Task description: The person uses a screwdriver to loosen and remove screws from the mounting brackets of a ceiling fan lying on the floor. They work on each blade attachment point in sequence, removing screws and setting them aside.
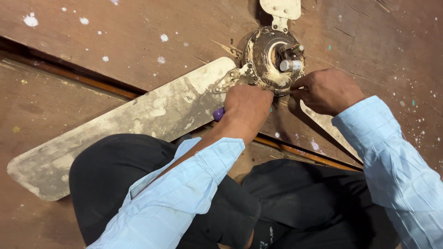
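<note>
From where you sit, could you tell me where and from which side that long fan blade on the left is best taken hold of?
Probably at its free outer end, coming from the left. The fan blade lies flat on the wooden floor; that end is bare and rounded. Its inner end is screwed to the motor hub, where the left hand and right hand are busy.

Paint-flecked brown wooden floor (115, 37), dusty ceiling fan (270, 57) lying flat, probably dismounted

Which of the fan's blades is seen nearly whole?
The left blade, long and paint-worn; the top blade is cut off, the lower-right blade mostly hidden under the right hand.
</note>
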